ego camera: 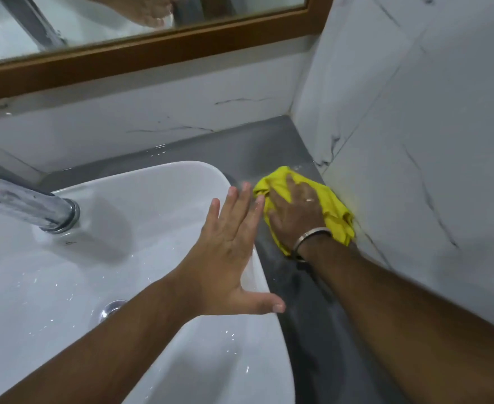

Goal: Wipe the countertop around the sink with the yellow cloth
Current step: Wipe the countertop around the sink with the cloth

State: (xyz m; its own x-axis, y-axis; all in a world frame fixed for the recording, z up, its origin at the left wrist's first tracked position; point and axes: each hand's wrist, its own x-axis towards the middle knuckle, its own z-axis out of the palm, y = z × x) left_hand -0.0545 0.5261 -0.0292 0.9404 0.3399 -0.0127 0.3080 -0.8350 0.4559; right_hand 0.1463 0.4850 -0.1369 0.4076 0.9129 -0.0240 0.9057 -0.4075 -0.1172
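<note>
Left hand [228,252] spreads flat over sink [181,170]; right hand [297,214] presses yellow cloth [334,208] flat-fingered on countertop [254,141] beside wall [415,141].

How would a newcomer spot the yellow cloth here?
Start at the white sink; to its right a grey countertop strip runs against the marble wall. There, under the right hand, lies the yellow cloth, the only brightly coloured thing.

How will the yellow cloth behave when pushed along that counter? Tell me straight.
Probably floppy: the cloth lies crumpled in soft folds under the right hand. It is likely to slide easily, since the counter shows wet streaks. It may bunch up further against the wall right beside it.
</note>
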